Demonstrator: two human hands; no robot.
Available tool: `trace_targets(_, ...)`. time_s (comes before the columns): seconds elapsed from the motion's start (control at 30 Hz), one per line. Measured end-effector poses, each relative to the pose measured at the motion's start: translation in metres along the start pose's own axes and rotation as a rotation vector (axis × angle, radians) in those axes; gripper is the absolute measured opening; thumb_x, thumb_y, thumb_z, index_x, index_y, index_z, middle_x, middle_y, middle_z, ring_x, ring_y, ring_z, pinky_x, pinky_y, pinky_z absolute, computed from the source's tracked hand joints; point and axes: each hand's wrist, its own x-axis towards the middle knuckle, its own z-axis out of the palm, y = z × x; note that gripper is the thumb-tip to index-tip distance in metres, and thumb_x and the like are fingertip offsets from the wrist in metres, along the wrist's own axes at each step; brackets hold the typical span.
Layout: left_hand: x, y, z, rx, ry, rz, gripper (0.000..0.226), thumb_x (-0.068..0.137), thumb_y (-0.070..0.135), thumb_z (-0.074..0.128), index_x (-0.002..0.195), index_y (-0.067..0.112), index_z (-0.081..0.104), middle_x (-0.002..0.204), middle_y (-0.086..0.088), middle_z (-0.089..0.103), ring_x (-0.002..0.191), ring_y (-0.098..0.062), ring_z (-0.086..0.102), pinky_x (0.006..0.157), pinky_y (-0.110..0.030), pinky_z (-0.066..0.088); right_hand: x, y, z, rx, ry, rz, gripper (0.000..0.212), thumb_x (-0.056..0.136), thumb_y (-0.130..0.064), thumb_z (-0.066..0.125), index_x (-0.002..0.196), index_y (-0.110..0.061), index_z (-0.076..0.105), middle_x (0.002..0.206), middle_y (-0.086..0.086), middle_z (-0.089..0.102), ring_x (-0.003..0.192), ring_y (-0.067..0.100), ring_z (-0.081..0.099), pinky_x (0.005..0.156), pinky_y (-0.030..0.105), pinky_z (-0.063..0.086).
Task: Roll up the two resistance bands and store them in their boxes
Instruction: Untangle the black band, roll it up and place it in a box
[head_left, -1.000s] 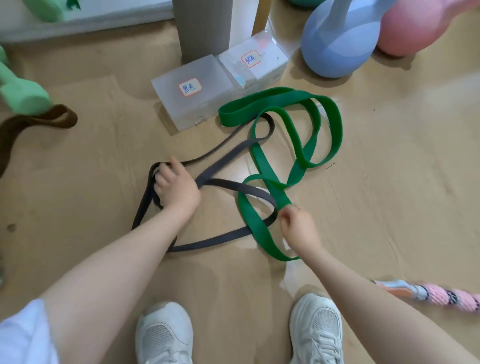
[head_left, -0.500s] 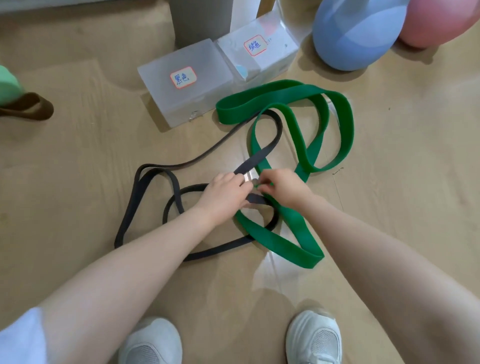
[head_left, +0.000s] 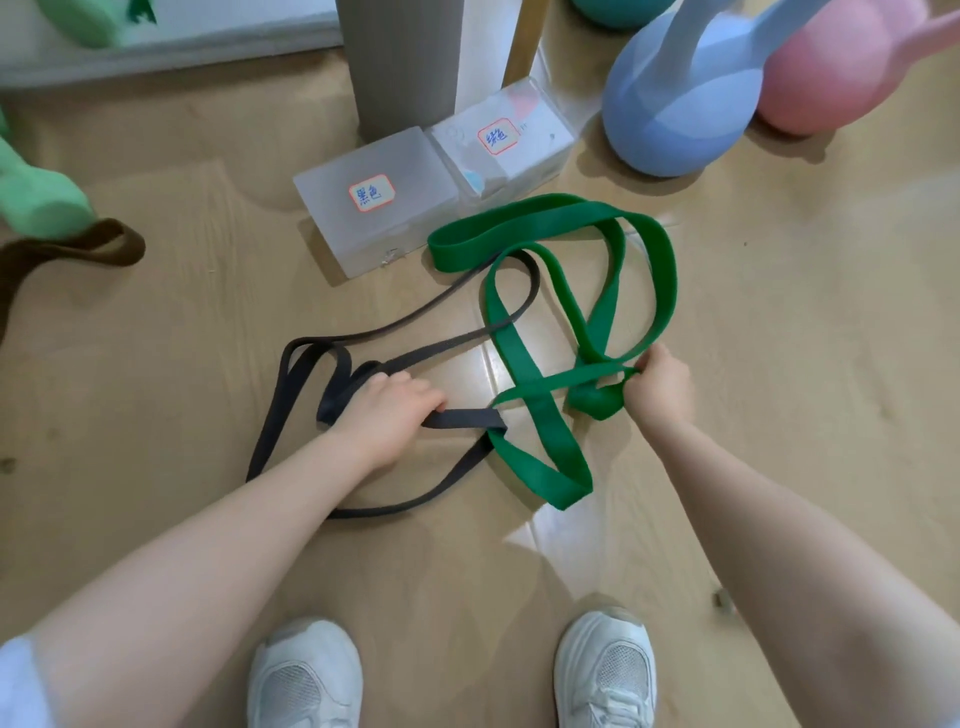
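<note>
Both hands are down on the wooden floor, one on each band. The left hand is closed over the black band, gripping it where a flat stretch runs out to the right from under the fingers; the rest of that band lies in loose loops to the left and toward the person. The right hand is pinched shut on the green band, holding a fold of it with a strand pulled taut across to the left. The green band sprawls in wide loops toward the boxes and crosses the black one in the middle, near where a black strand meets the green loop.

Beyond the tangle sit two frosted boxes side by side, touching: the left box and the right box, each with a red-edged label, both closed. The green band's far loop lies just beside them. A blue kettlebell and a pink kettlebell stand behind on the right. White shoes show at the bottom edge.
</note>
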Motion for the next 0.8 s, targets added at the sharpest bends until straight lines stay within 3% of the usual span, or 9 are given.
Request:
trace_targets(0.07, -0.001, 0.0, 0.005, -0.035, 0.011, -0.047, 0.039, 0.089, 0.005, 0.049, 0.122, 0.025, 0.048, 0.118, 0.003, 0.055, 0.108, -0.017, 0.046, 0.094, -0.029, 0.035, -0.007, 0.007, 0.006, -0.165, 0.003, 0.034, 0.015, 0.087, -0.002, 0.04, 0.096, -0.011, 0.049, 0.1, 0.014, 0.057, 0.085, 0.03, 0.055, 0.067, 0.037, 0.046)
trace_targets(0.13, -0.002, 0.003, 0.009, -0.096, 0.033, -0.068, 0.044, 0.09, 0.005, 0.049, 0.128, 0.025, 0.045, 0.124, 0.002, 0.054, 0.114, -0.018, 0.046, 0.097, -0.032, 0.036, -0.014, 0.008, 0.013, -0.456, -0.027, -0.107, 0.028, 0.084, -0.003, 0.043, 0.109, -0.013, 0.047, 0.119, 0.015, 0.052, 0.104, 0.033, 0.051, 0.083, 0.041, 0.042)
trace_targets(0.23, -0.002, 0.009, 0.013, -0.129, 0.018, -0.028, 0.04, 0.093, 0.009, 0.048, 0.129, 0.026, 0.046, 0.126, 0.003, 0.053, 0.116, -0.017, 0.044, 0.099, -0.032, 0.035, -0.029, -0.007, 0.02, -0.589, -0.1, -0.44, 0.072, 0.08, -0.003, 0.047, 0.144, -0.02, 0.02, 0.155, 0.008, 0.014, 0.141, 0.032, 0.012, 0.113, 0.047, 0.013)
trace_targets(0.3, -0.002, 0.013, 0.016, -0.136, 0.014, 0.017, 0.041, 0.095, 0.01, 0.044, 0.131, 0.027, 0.046, 0.126, 0.003, 0.051, 0.117, -0.018, 0.042, 0.099, -0.032, 0.033, -0.037, -0.02, 0.024, -0.608, -0.154, -0.756, 0.079, 0.083, -0.004, 0.044, 0.148, -0.03, 0.007, 0.158, 0.0, -0.004, 0.145, 0.026, -0.006, 0.115, 0.045, -0.002)
trace_targets(0.37, -0.003, 0.016, 0.017, -0.159, 0.017, 0.056, 0.041, 0.095, 0.012, 0.043, 0.133, 0.029, 0.046, 0.126, 0.003, 0.05, 0.116, -0.018, 0.04, 0.099, -0.031, 0.032, -0.042, -0.029, 0.031, -0.635, -0.271, -1.024, 0.071, 0.089, -0.009, 0.043, 0.147, -0.034, 0.011, 0.158, -0.004, -0.004, 0.145, 0.023, -0.005, 0.115, 0.043, 0.001)
trace_targets(0.47, -0.007, 0.02, 0.017, -0.18, 0.003, 0.112, 0.04, 0.095, 0.011, 0.044, 0.13, 0.031, 0.049, 0.12, 0.005, 0.049, 0.113, -0.015, 0.038, 0.097, -0.026, 0.032, -0.039, -0.04, 0.046, -0.78, -0.416, -1.206, 0.059, 0.093, -0.014, 0.045, 0.145, -0.033, 0.024, 0.157, -0.006, 0.012, 0.141, 0.025, 0.015, 0.109, 0.038, 0.025)
trace_targets(0.57, -0.011, 0.018, 0.018, -0.22, 0.015, 0.133, 0.036, 0.096, 0.013, 0.044, 0.126, 0.031, 0.055, 0.115, 0.005, 0.049, 0.112, -0.013, 0.037, 0.093, -0.023, 0.03, -0.036, -0.046, 0.059, -0.758, -0.378, -1.194, 0.066, 0.094, -0.015, 0.045, 0.147, -0.031, 0.009, 0.149, 0.002, 0.029, 0.117, 0.025, 0.045, 0.09, 0.035, 0.044)
trace_targets(0.67, -0.017, 0.012, 0.023, -0.213, -0.016, 0.149, 0.034, 0.096, 0.015, 0.046, 0.121, 0.033, 0.06, 0.108, 0.006, 0.048, 0.106, -0.013, 0.038, 0.09, -0.023, 0.032, -0.033, -0.048, 0.064, -0.659, -0.464, -0.968, 0.069, 0.096, -0.029, 0.044, 0.146, -0.037, -0.004, 0.135, 0.01, 0.041, 0.089, 0.025, 0.06, 0.073, 0.038, 0.056)
trace_targets(0.8, -0.022, 0.007, 0.031, -0.239, -0.049, 0.142, 0.034, 0.094, 0.014, 0.05, 0.116, 0.035, 0.064, 0.098, 0.012, 0.039, 0.099, -0.012, 0.039, 0.087, -0.026, 0.039, -0.037, -0.043, 0.073, -0.753, -0.532, -0.809, 0.065, 0.084, -0.067, 0.041, 0.137, -0.029, 0.032, 0.13, 0.009, 0.044, 0.098, 0.028, 0.058, 0.078, 0.039, 0.054)
